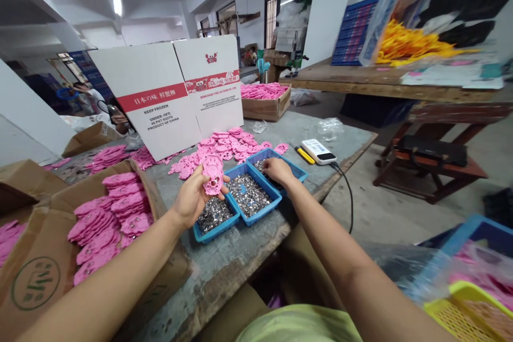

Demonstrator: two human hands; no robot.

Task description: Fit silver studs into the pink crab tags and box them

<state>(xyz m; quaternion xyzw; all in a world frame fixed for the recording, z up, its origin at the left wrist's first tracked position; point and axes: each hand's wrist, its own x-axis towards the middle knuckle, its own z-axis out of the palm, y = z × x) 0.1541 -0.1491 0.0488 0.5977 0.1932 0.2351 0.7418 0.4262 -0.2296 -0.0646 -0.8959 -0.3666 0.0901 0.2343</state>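
Observation:
My left hand [191,197] is closed on a flat pink plastic piece [212,173] with holes and raised shapes, held up above the left blue tray. My right hand [277,170] reaches into the rightmost blue tray [298,171], fingertips bent down among small metal parts; what they pinch, if anything, is hidden. The middle blue tray [260,218] and the left blue tray [218,233] are filled with small shiny metal parts. Behind the trays lies a loose spread of similar pink pieces [228,144].
An open cardboard box [44,246] of stacked pink pieces stands at left. A white printed carton [160,80] rises at the back. A yellow-handled tool [305,155] and a white device [318,151] with a cable lie right of the trays. Another person [90,99] sits far left.

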